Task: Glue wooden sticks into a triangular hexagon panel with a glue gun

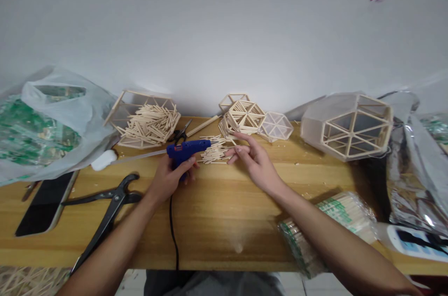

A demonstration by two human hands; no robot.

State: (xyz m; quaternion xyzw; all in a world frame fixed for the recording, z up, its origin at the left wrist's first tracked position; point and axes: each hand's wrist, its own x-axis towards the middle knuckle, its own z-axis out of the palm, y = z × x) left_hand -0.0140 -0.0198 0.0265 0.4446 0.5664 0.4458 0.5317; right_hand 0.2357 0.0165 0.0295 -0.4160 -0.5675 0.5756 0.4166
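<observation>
My left hand (171,175) is wrapped round a blue hot glue gun (189,149). Its nozzle points right, over a loose pile of short wooden sticks (215,151), and a clear glue stick (142,156) sticks out of its back. My right hand (257,165) hovers at the right side of that pile. Its thumb and middle finger look pinched together while the index finger reaches forward; whatever is between them is too small to make out. Just beyond the fingertips lies a stack of hexagonal stick frames (245,116), with a paper-covered hexagon (276,126) beside it.
A hexagonal frame (121,97) full of cut sticks, black scissors (180,133), pliers (117,200), a phone (45,205) and a plastic bag (94,109) are on the left. To the right are a covered hexagonal lantern body (322,121), packaged sticks (336,214) and a power strip (413,242).
</observation>
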